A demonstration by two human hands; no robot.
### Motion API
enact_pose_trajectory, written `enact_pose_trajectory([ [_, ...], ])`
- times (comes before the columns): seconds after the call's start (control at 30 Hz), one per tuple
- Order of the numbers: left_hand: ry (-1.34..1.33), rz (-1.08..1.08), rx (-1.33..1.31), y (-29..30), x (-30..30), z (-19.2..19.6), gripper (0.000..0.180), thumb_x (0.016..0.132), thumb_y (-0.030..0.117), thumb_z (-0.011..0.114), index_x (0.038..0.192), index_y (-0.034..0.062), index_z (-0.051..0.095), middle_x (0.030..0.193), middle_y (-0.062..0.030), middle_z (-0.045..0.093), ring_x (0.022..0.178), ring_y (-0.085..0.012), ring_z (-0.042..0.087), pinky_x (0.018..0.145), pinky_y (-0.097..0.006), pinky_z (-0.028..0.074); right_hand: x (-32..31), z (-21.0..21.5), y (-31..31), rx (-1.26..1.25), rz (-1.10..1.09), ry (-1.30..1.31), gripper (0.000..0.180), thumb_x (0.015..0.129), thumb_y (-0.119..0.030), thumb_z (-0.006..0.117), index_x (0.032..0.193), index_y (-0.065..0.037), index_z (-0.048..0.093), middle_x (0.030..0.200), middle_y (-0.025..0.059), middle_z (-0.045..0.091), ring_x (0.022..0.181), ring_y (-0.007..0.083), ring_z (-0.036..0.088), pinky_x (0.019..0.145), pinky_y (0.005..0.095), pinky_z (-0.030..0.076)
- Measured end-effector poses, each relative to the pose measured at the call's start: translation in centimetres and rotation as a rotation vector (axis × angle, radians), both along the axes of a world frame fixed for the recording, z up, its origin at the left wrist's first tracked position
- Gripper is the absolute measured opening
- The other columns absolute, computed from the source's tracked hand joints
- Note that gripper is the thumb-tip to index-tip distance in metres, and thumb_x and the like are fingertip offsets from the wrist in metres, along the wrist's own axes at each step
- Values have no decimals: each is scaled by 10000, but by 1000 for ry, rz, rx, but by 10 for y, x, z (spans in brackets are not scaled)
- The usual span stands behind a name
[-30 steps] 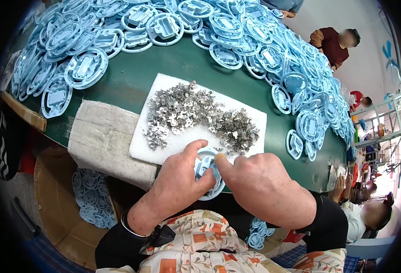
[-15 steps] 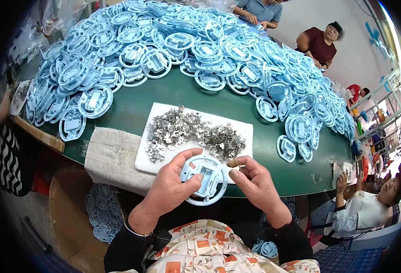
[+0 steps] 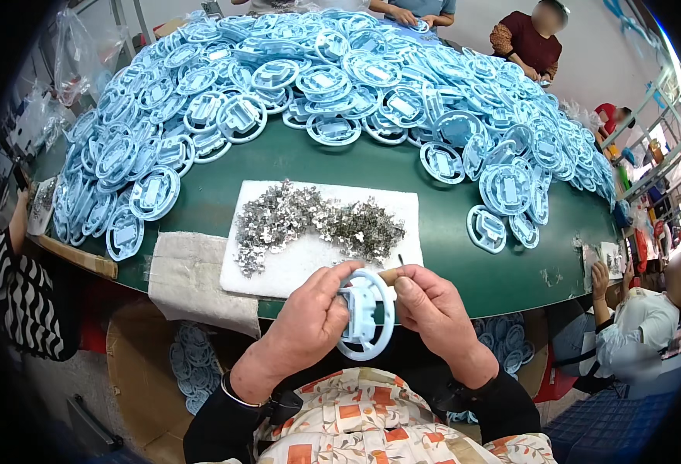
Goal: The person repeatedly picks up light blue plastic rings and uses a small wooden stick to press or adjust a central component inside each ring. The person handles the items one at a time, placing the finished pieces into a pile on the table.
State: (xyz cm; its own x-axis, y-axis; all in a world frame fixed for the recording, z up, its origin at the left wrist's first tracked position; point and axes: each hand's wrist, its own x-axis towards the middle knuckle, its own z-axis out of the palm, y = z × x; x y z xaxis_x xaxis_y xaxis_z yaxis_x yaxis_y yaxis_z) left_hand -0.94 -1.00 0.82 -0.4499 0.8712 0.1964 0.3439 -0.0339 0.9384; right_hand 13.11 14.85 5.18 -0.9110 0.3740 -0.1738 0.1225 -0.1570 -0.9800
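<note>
Left hand (image 3: 307, 319) grips a light-blue, round plastic frame (image 3: 361, 315) by its left side, holding it tilted, near edge of the surface (image 3: 279, 158), which is green. Right hand (image 3: 435, 311) is positioned just beside the frame's upper right rim, thumb and forefinger closed on a small, thin, dark piece (image 3: 401, 261); finger contact with the rim cannot be determined. Beyond the hands, a white foam sheet (image 3: 302, 271) carries a heap of small silver metal clips (image 3: 279, 220). A worn, off-white cloth pad (image 3: 190, 271) lies to its left. Further back, a large pile of similar light-blue frames (image 3: 327, 81) covers the surface.
</note>
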Motion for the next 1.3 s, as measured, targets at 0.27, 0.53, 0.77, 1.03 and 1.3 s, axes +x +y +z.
enact_pose_trajectory([
  [0.27, -1173, -280, 221, -6, 5, -12, 478, 1058, 183, 493, 1484, -13, 394, 1034, -103, 639, 841, -164, 648, 744, -285, 555, -5, -17, -12, 440, -89, 149, 141, 958, -30, 664, 1095, 1, 651, 679, -37, 571, 594, -1, 446, 519, 206, 365],
  [0.53, -1167, -289, 166, -9, 18, -16, 468, 1056, 231, 492, 1445, -19, 417, 958, -128, 653, 804, -176, 631, 732, -290, 524, -10, -18, -7, 460, -60, 2, 146, 887, -106, 765, 882, -21, 645, 584, -27, 521, 528, 26, 421, 493, 236, 361],
  [0.77, -1332, -407, 269, -3, 13, -29, 588, 1027, 310, 532, 1482, -35, 394, 1040, -165, 643, 822, -219, 652, 718, -306, 538, -10, -23, -1, 324, -60, -18, 160, 909, -115, 751, 869, -19, 629, 617, -51, 495, 568, 14, 389, 514, 222, 348],
  [1.03, -1421, -233, 404, -29, -19, -39, 736, 942, 493, 643, 1431, -17, 437, 1094, -143, 553, 889, -220, 575, 705, -325, 518, 17, -30, 26, 636, -204, -73, 150, 925, -80, 706, 1053, -5, 692, 696, -26, 522, 598, 38, 437, 553, 216, 381],
  [1.3, -1241, 109, 323, -34, -19, -21, 585, 826, 177, 638, 1366, 42, 459, 1055, -90, 613, 958, -211, 641, 864, -358, 562, -8, -37, 31, 1046, -167, -55, 147, 853, -44, 722, 999, -40, 705, 804, 83, 635, 623, 187, 624, 588, 300, 508],
])
